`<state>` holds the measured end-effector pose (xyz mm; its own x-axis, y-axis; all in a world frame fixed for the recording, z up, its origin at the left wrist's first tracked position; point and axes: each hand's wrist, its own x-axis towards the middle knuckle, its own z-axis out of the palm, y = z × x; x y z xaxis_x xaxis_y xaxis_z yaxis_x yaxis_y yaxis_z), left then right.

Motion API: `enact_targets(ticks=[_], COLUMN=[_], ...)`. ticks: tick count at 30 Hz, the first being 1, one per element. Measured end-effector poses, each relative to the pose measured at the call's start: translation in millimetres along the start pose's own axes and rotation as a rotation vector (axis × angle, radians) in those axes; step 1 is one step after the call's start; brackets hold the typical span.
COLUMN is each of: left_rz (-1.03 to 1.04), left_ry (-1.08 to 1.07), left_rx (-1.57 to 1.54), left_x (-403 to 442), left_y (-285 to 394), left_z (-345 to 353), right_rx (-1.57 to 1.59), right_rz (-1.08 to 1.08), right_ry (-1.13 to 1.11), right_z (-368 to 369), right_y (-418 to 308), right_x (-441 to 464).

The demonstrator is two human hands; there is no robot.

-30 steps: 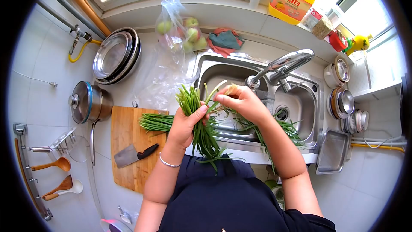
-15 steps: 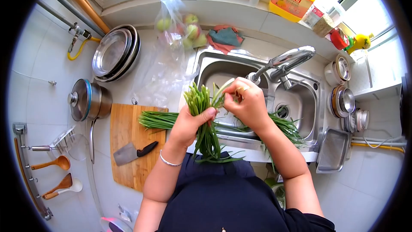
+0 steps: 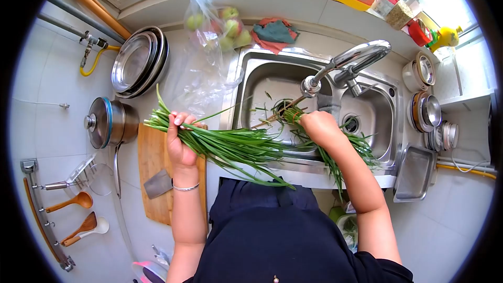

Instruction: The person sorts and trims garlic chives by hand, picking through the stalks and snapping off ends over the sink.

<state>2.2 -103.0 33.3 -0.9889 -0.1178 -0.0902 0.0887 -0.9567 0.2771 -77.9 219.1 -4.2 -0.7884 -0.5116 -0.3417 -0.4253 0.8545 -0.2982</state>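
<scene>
Your left hand [image 3: 182, 139] grips greens [image 3: 236, 145]; your right hand [image 3: 320, 127] is curled around another bunch [image 3: 332, 169] over the sink [image 3: 250, 94].
The greens reach from board [image 3: 152, 207] to sink; your left wrist [image 3: 186, 176] hides part of the knife [image 3: 157, 184], and the tap [image 3: 346, 77] stands beyond your right hand.

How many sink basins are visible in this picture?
2: the left basin, with green scraps on its floor, and the right basin, partly covered by green stalks. None seems hidden.
</scene>
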Motion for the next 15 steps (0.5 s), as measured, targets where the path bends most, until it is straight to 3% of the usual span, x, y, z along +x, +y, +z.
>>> enact_targets(ticks=[3, 6, 7, 12, 15], left_rz=[0.069, 0.111, 0.121, 0.170, 0.201], left_ry=[-0.037, -0.096, -0.162, -0.275, -0.283], left_rx=[-0.111, -0.161, -0.196, -0.207, -0.205], left_x=[-3.5, -8.2, -10.9, -23.2, -34.6], left_y=[10.5, 23.2, 28.4, 52.8, 62.4], left_z=[-9.2, -7.8, -5.5, 5.2, 8.5], right_rx=[-0.130, 0.901, 0.271, 0.169, 0.214], right_rz=[0.012, 0.050, -0.152, 0.161, 0.230], right_ry=[-0.133, -0.262, -0.102, -0.456, -0.290], right_z=[0.6, 23.9, 65.5, 82.7, 80.8], right_y=[1.7, 9.4, 29.0, 28.8, 22.2], right_x=[-3.1, 2.5, 7.0, 24.3, 29.7])
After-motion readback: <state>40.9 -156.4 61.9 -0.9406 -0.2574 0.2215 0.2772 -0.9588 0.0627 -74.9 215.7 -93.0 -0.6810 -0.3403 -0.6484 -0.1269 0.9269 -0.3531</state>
